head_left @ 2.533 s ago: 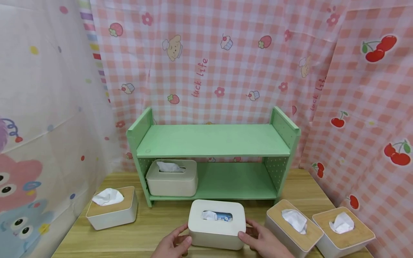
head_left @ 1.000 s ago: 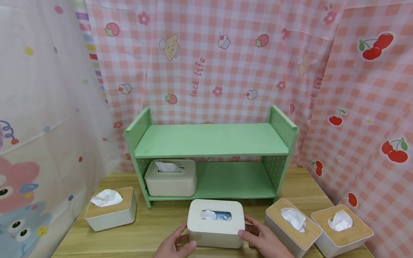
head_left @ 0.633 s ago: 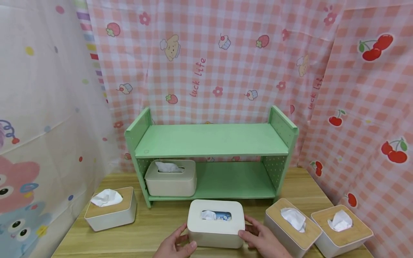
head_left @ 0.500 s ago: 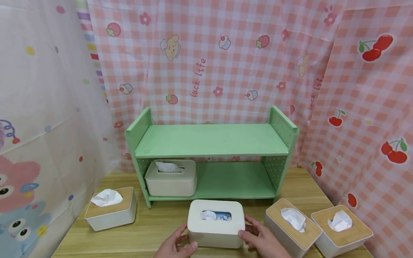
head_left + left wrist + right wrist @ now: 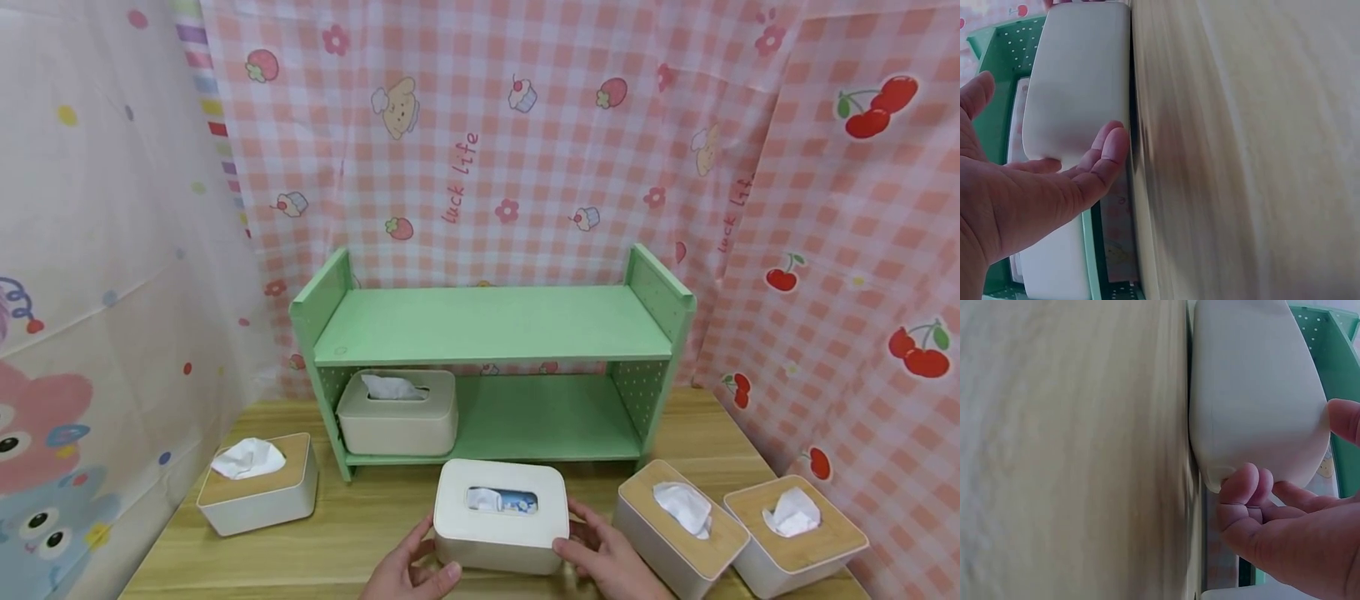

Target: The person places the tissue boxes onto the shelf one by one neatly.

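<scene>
An off-white tissue box (image 5: 502, 542) with a pale lid is at the table's front, before the green shelf. A tissue and blue-patterned wrapper show in its slot. My left hand (image 5: 412, 566) holds the left end with bent fingers, and its thumb stands off the box in the left wrist view. At the right end, my right hand (image 5: 609, 557) grips it, with its thumb (image 5: 1342, 416) at the upper corner and curled fingers (image 5: 1242, 484) low at the end. The far sides of the fingers are hidden.
A two-tier green shelf (image 5: 491, 321) stands behind, with another off-white tissue box (image 5: 405, 435) on its lower left. Wood-topped tissue boxes stand on the table: one at left (image 5: 262, 510), two close together at right (image 5: 660, 533). Patterned curtains (image 5: 480, 183) hang around the table.
The box between my hands stays nearly in place, then its far edge rises slightly and it turns a little. Both hands keep to its ends. The head view shifts slightly.
</scene>
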### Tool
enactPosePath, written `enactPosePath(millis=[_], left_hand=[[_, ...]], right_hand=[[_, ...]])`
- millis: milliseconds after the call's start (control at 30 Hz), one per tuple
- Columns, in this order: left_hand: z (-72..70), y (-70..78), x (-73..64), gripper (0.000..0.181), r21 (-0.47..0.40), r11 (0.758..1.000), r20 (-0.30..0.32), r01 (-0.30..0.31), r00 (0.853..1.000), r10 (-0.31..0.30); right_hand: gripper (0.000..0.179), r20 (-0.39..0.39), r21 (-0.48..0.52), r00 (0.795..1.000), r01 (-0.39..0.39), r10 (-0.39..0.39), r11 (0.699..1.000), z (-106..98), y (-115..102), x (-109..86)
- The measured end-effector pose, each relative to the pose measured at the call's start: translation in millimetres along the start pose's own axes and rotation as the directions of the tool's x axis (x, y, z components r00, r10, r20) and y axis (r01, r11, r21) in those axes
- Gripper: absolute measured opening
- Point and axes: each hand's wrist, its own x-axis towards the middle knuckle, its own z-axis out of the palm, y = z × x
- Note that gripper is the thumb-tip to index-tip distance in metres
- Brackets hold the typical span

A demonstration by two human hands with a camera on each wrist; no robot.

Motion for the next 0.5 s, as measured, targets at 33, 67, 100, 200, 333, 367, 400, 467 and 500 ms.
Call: enactPosePath(millis=[33, 67, 100, 200, 333, 367, 400, 467, 500], left_hand=[[0.3, 0.5, -0.1, 0.105, 0.003, 1.0, -0.006, 0.0, 1.0, 0.0], [0.8, 0.9, -0.1, 0.105, 0.004, 1.0, -0.012, 0.001, 1.0, -0.001], [1.4, 1.3, -0.1, 0.106, 0.008, 1.0, -0.018, 0.001, 1.0, -0.001], [2.9, 2.4, 0.0, 0.107, 0.025, 1.0, -0.032, 0.005, 0.999, -0.004], [3.9, 4.3, -0.4, 0.107, 0.055, 0.998, -0.047, 0.013, 0.999, -0.01], [4.0, 4.7, -0.6, 0.106, 0.059, 0.998, -0.05, 0.014, 0.999, -0.011], [4.2, 4.9, -1.0, 0.106, 0.062, 0.998, -0.053, 0.013, 0.999, -0.009], [4.5, 5.6, -1.4, 0.106, 0.067, 0.998, -0.061, 0.013, 0.998, -0.008], [4.7, 5.7, -1.7, 0.106, 0.067, 0.998, -0.064, 0.007, 0.998, -0.003]], right_hand=[[0.084, 0.006, 0.002, 1.0, 0.01, -0.01, 1.0, 0, 2, 1.1], [0.084, 0.012, 0.006, 1.0, 0.022, -0.022, 1.0, -1, 4, 2.4], [0.085, 0.016, 0.013, 0.999, 0.028, -0.028, 1.0, -2, 7, 4.2], [0.086, 0.024, 0.009, 0.999, 0.038, -0.039, 0.999, -7, 20, 11.0], [0.092, 0.022, 0.016, 0.999, 0.036, -0.036, 0.999, -11, 31, 17.4], [0.095, 0.018, 0.023, 1.0, 0.018, -0.018, 1.0, -11, 31, 18.0], [0.095, 0.016, 0.017, 1.0, 0.018, -0.019, 1.0, -10, 30, 17.9], [0.096, -0.004, 0.011, 1.0, -0.016, 0.016, 1.0, -7, 23, 14.7], [0.095, -0.016, 0.006, 1.0, -0.016, 0.016, 1.0, -5, 18, 12.1]])
